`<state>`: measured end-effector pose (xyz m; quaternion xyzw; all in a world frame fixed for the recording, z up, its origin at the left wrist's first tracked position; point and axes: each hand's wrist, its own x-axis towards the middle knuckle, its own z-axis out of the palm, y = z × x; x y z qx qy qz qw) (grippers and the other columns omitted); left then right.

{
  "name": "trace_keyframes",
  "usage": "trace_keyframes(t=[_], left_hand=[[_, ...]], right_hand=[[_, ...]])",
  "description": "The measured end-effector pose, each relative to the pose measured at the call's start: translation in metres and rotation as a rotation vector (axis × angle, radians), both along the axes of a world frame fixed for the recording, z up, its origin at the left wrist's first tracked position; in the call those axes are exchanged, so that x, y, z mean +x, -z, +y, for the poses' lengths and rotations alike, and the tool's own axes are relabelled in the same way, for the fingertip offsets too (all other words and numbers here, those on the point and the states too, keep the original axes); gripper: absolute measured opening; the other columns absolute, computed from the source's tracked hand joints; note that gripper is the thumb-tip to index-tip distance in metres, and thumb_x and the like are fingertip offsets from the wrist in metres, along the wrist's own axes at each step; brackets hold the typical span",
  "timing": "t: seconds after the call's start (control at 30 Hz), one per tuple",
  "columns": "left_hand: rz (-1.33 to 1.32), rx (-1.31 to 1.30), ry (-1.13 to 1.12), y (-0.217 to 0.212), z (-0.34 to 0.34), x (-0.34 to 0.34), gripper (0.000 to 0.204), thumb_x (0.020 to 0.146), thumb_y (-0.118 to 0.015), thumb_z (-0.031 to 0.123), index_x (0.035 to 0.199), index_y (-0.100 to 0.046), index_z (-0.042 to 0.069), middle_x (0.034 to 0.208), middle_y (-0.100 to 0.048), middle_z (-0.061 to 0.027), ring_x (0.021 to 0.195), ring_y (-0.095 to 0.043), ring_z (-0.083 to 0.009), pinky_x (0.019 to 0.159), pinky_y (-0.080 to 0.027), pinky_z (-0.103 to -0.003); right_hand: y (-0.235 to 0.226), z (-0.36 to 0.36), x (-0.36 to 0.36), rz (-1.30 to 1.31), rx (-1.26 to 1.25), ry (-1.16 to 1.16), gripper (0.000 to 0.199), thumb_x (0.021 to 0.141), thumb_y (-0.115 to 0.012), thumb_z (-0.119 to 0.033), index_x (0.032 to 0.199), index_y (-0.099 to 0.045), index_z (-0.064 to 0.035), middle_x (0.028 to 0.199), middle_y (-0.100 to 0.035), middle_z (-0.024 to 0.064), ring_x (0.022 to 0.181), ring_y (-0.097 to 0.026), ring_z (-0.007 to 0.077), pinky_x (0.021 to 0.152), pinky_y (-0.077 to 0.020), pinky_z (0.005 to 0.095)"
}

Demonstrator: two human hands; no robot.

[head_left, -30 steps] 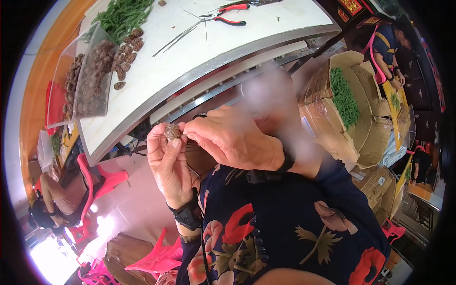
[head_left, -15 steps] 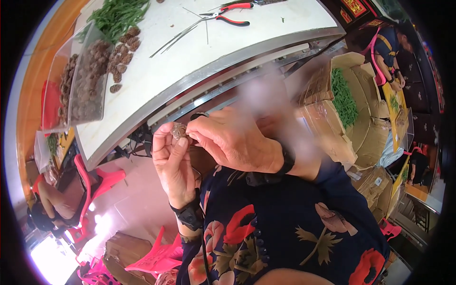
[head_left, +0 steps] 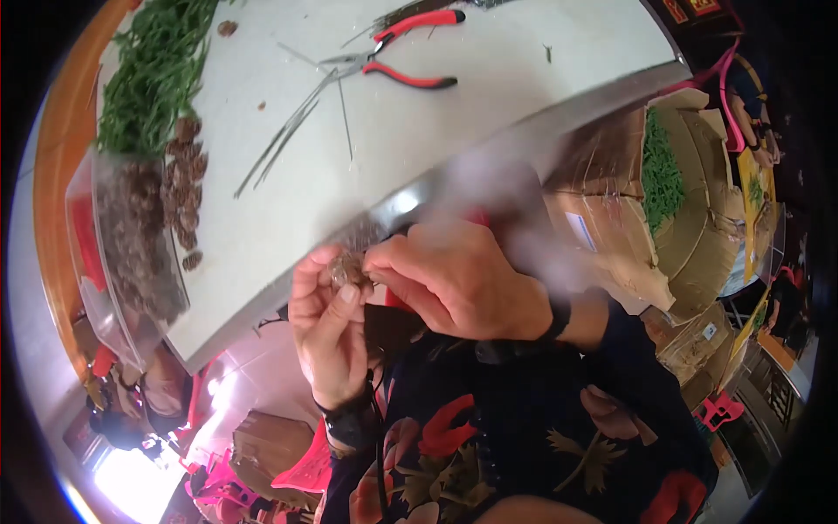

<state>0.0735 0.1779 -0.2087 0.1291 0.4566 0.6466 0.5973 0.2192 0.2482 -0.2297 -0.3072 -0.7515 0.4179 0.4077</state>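
Observation:
A small brown pine cone (head_left: pixel 346 272) sits between the thumb and fingers of my left hand (head_left: pixel 330 336), in front of the table's edge. My right hand (head_left: pixel 467 281) is closed in a pinch at the cone's right side. Whatever its fingertips grip there is too small to make out. On the white table (head_left: pixel 262 52), beyond my hands, lie long-nose pliers (head_left: pixel 408 79) with red and black handles, their jaws over several thin wires (head_left: pixel 284 144).
Several loose pine cones (head_left: pixel 183 188) lie at the table's left, beside a clear plastic bin (head_left: pixel 173 316) of more cones and a heap of green artificial sprigs (head_left: pixel 157 70). On the right stands an open cardboard box (head_left: pixel 602 227) with greenery. Other people sit farther off.
The view has shifted, so the table and pliers look nearer and larger. Both hands still hold together at the pine cone, now seen against the table's edge.

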Motion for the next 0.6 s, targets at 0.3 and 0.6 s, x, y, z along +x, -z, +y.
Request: trace_keyframes(t=[0.3,0.6], left_hand=[[0.281,0.071,0.07,-0.063,0.183,0.047,0.034,0.082,-0.06,-0.006,0.115,-0.052,-0.003,0.101,-0.057,-0.0085,0.095,-0.056,-0.0165,0.088,-0.045,-0.03],[0.155,0.225,-0.119,-0.105,0.039,0.018,0.026,0.092,-0.053,0.006,0.116,-0.049,-0.001,0.108,-0.054,-0.0141,0.095,-0.056,-0.0183,0.086,-0.048,-0.03]], right_hand=[[-0.067,0.182,0.047,-0.056,-0.035,-0.012,0.014,0.078,-0.065,0.0,0.091,-0.061,-0.0049,0.071,-0.059,0.0084,0.062,-0.058,0.026,0.054,-0.0431,0.0343],[-0.116,0.048,0.0,0.109,-0.008,-0.079,0.009,0.081,-0.062,-0.001,0.09,-0.061,-0.0038,0.072,-0.059,0.0097,0.061,-0.058,0.0275,0.055,-0.0441,0.0341]])
